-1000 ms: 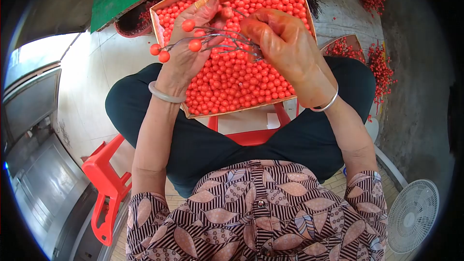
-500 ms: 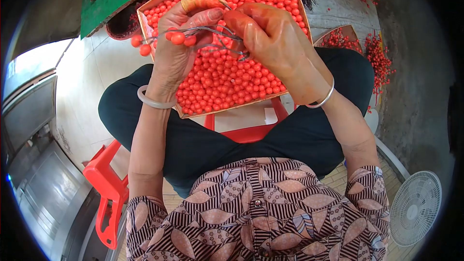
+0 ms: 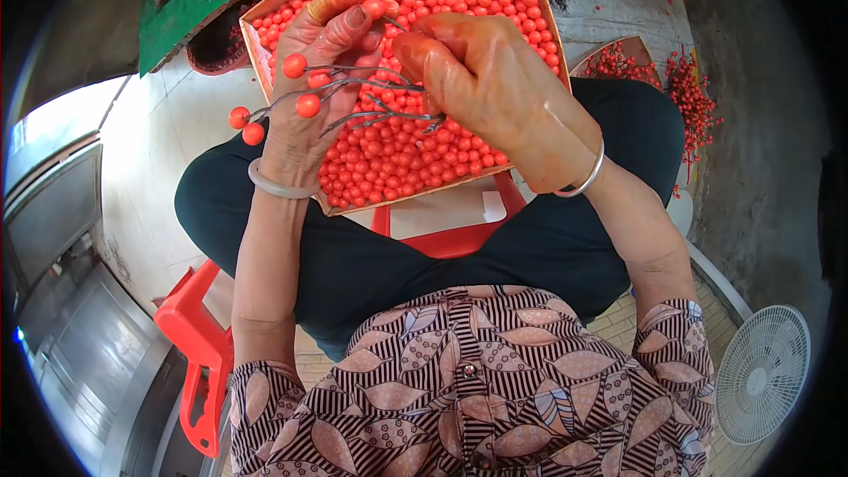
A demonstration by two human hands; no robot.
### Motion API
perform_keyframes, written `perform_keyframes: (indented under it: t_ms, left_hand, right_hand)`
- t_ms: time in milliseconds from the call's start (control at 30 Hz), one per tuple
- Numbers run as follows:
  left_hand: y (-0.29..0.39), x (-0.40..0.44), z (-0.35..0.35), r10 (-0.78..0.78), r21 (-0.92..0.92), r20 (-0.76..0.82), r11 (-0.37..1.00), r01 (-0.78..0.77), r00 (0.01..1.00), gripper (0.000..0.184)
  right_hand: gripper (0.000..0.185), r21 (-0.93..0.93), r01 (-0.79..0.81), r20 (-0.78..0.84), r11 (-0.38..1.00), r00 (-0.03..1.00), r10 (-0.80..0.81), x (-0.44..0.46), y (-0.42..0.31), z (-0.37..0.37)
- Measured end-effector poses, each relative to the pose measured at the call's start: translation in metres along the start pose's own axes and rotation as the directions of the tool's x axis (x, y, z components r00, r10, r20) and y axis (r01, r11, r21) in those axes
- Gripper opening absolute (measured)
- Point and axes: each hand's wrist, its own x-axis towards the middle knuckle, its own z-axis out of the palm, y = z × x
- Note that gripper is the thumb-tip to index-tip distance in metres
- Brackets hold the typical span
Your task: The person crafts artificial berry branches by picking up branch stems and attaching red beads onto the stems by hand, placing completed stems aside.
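Observation:
My right hand [image 3: 486,79] is closed on dark, thin wire stems [image 3: 371,82], which fan out to the left. Red balls sit on several stem tips, one of them a red ball [image 3: 307,106] in front of my left palm. My left hand [image 3: 322,62] pinches another red ball [image 3: 374,9] between thumb and forefinger, at the tip of a stem that comes from my right hand. Both hands are above a shallow box [image 3: 424,200] filled with loose red balls [image 3: 397,159].
A red stool [image 3: 455,241] is between my knees, and another red stool [image 3: 199,327] is at the left. Bunches of red berries [image 3: 693,115] lie at the right. A white fan [image 3: 760,377] is at the lower right, a green board [image 3: 190,13] at the upper left.
The fingers of my left hand now pinch a red ball at a stem tip. The stems have swung lower and spread apart. The box appears shifted slightly left in the view.

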Motion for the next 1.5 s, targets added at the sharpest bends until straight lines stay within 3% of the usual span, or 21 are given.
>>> perform_keyframes:
  t_ms: [133, 200, 467, 600, 667, 733, 767, 833, 900, 967, 1000, 1100, 1233, 1267, 1367, 1400, 1467, 1500]
  left_hand:
    - [-0.006, -0.004, -0.002, -0.039, -0.090, -0.008, 0.995, 0.038, 0.999, 0.020]
    - [-0.010, -0.005, 0.000, -0.040, -0.138, -0.006, 0.990, 0.039, 0.999, 0.020]
    - [-0.022, -0.004, 0.000, -0.043, -0.232, 0.012, 0.972, 0.045, 0.999, 0.019]
    - [-0.022, -0.006, 0.003, -0.014, -0.178, 0.057, 0.984, 0.024, 0.998, 0.019]
    - [-0.022, -0.006, 0.000, 0.010, -0.141, 0.083, 0.990, 0.001, 0.997, 0.018]
    - [-0.028, -0.004, 0.000, 0.052, -0.117, 0.044, 0.992, -0.046, 0.998, 0.017]
    - [-0.029, -0.003, -0.001, 0.072, -0.107, 0.026, 0.992, -0.069, 0.997, 0.017]
    - [-0.024, 0.000, 0.000, 0.067, -0.075, 0.009, 0.995, -0.066, 0.998, 0.016]
    - [-0.020, 0.004, 0.000, 0.091, -0.045, -0.021, 0.995, -0.092, 0.996, 0.015]
    - [-0.018, 0.008, 0.002, 0.150, 0.003, -0.070, 0.989, -0.150, 0.986, 0.013]
    - [0.000, 0.005, 0.012, 0.034, -0.084, -0.129, 0.995, -0.045, 0.991, 0.010]
    - [-0.004, 0.005, -0.003, 0.110, -0.004, -0.210, 0.994, -0.114, 0.971, 0.012]
    - [-0.003, 0.005, 0.009, 0.141, -0.059, -0.271, 0.985, -0.163, 0.952, 0.018]
    - [-0.009, 0.005, -0.009, 0.079, 0.054, -0.132, 0.996, -0.073, 0.988, 0.023]
    - [-0.005, 0.005, 0.005, 0.069, -0.178, -0.160, 0.979, -0.097, 0.985, 0.028]
    - [-0.003, 0.005, -0.001, 0.025, -0.177, -0.061, 0.984, -0.035, 0.998, 0.027]
    - [-0.003, 0.006, -0.002, -0.037, -0.141, -0.103, 0.990, 0.022, 0.994, 0.026]
    - [-0.004, 0.006, 0.000, -0.066, -0.123, -0.125, 0.991, 0.051, 0.990, 0.025]
  right_hand:
    - [0.015, 0.073, -0.129, 0.012, 0.989, 0.992, 0.129, 0.000, -0.001, 0.005]
    - [0.016, 0.250, -0.304, 0.036, 0.919, 0.952, 0.305, 0.002, -0.004, 0.006]
    - [0.019, 0.242, -0.223, -0.012, 0.944, 0.973, 0.232, 0.000, -0.005, 0.010]
    - [0.030, 0.331, -0.376, 0.077, 0.865, 0.925, 0.372, -0.001, -0.003, 0.009]
    - [0.024, 0.202, -0.253, 0.090, 0.946, 0.967, 0.239, -0.004, -0.002, 0.001]
    - [0.024, 0.338, -0.417, 0.170, 0.844, 0.909, 0.381, 0.003, -0.016, -0.007]
    - [0.029, 0.476, -0.621, 0.290, 0.622, 0.779, 0.556, 0.008, -0.024, -0.012]
    - [0.042, 0.580, -0.428, 0.252, 0.693, 0.903, 0.347, 0.002, 0.005, 0.001]
    - [0.044, 0.691, -0.477, 0.369, 0.543, 0.879, 0.303, 0.004, 0.012, -0.001]
    - [0.044, 0.715, -0.526, 0.387, 0.461, 0.846, 0.367, 0.005, 0.007, -0.001]
    - [0.045, 0.726, -0.547, 0.394, 0.416, 0.828, 0.399, 0.005, 0.005, 0.000]
    - [0.040, 0.807, -0.492, 0.342, 0.327, 0.840, 0.421, 0.004, 0.010, 0.004]
    - [0.034, 0.850, -0.467, 0.319, 0.245, 0.825, 0.467, 0.002, 0.012, 0.006]
    - [0.033, 0.848, -0.473, 0.329, 0.240, 0.824, 0.461, 0.001, 0.016, 0.006]
    - [0.035, 0.837, -0.470, 0.321, 0.278, 0.836, 0.446, -0.002, 0.017, 0.001]
    - [0.037, 0.831, -0.464, 0.313, 0.309, 0.847, 0.430, -0.002, 0.019, -0.001]
    - [0.041, 0.840, -0.428, 0.286, 0.333, 0.871, 0.399, -0.002, 0.024, -0.002]
    - [0.041, 0.864, -0.422, 0.300, 0.275, 0.869, 0.393, -0.004, 0.025, -0.002]
